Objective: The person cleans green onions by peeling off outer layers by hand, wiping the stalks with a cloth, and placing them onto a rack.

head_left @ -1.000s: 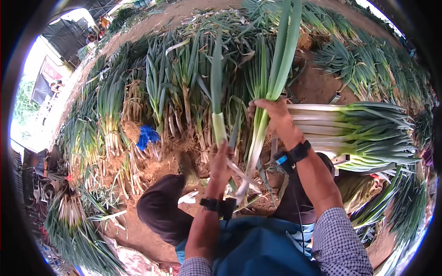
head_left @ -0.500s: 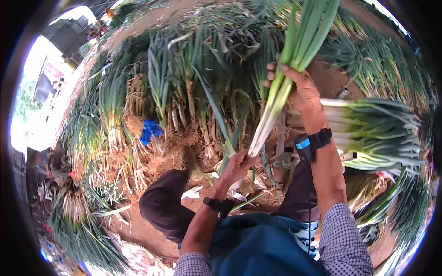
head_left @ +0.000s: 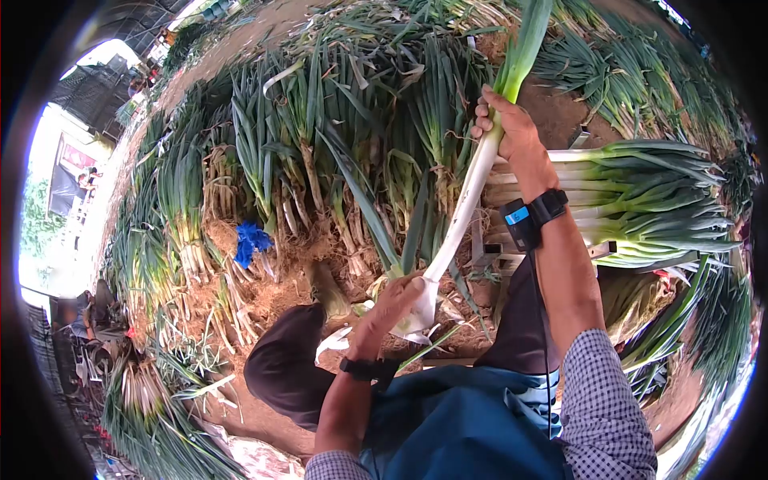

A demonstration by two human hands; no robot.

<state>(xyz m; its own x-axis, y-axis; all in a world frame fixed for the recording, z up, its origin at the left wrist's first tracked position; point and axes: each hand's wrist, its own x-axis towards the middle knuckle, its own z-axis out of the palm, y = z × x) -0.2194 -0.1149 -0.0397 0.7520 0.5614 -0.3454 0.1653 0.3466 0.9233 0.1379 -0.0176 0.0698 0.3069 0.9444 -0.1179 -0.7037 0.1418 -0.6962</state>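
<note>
A long green onion [head_left: 470, 188] slants across the middle in front of me, its white stalk running down to the left and its green leaves up out of view. My right hand [head_left: 512, 132] is closed around the upper stalk, where white turns green. Lower down, my left hand [head_left: 398, 300] pinches at the white end, and a loose pale outer skin [head_left: 422, 314] hangs beside its fingers. To the right of the stalk, a stack of cleaned green onions [head_left: 596, 192] lies sideways on a metal-framed rack [head_left: 602, 250].
Rows of untrimmed green onions [head_left: 272, 120] with roots stand ahead. A blue crumpled piece [head_left: 252, 242] sits among them. Another bundle [head_left: 144, 392] lies at lower left, and more heaps [head_left: 632, 88] are at upper right. Peelings litter the soil by my knees.
The green onion has shifted down and turned more of its white stalk bare. My left hand has moved slightly down, and loose skin now hangs by it.
</note>
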